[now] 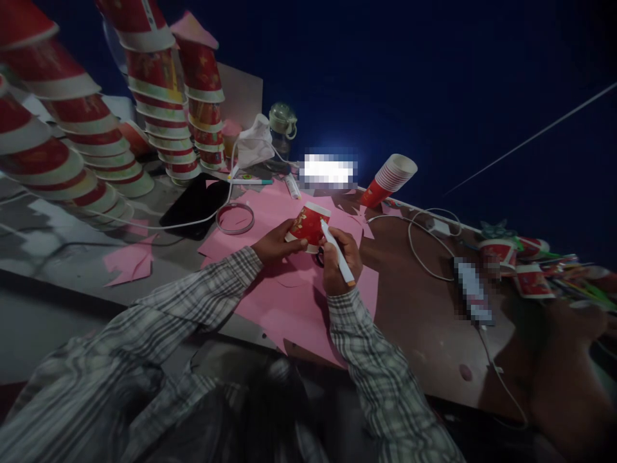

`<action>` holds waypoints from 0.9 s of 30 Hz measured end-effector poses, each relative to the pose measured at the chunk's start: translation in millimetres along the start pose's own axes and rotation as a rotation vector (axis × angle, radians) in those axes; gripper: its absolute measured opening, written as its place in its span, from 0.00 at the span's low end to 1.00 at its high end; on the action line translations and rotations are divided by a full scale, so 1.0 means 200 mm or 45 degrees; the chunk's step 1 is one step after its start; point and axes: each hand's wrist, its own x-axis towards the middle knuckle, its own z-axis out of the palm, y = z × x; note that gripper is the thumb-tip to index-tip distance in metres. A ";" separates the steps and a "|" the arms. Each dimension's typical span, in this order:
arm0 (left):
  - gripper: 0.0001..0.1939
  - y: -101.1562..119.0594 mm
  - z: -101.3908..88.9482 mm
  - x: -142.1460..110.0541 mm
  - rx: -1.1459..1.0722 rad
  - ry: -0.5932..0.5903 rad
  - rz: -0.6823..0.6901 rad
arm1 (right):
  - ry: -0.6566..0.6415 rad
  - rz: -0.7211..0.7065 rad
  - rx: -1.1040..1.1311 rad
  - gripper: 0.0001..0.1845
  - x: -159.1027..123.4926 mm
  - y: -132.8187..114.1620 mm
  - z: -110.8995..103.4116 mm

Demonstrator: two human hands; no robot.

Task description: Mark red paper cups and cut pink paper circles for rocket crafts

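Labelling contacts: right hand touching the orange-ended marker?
Touching: the head view plainly shows the right hand closed around the marker.

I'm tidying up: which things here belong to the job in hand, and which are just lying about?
In the job:
- red cup, held in the left hand
- white pen, held in the right hand
- pink paper beneath them, possibly
- stack of similar cups, possibly

Apparently just lying about:
- ring
- lidded bottle
- black flat object
- phone-like device, blurred
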 end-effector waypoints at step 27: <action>0.36 0.01 0.01 -0.01 -0.004 0.013 0.022 | -0.039 -0.058 0.033 0.15 0.00 0.01 -0.01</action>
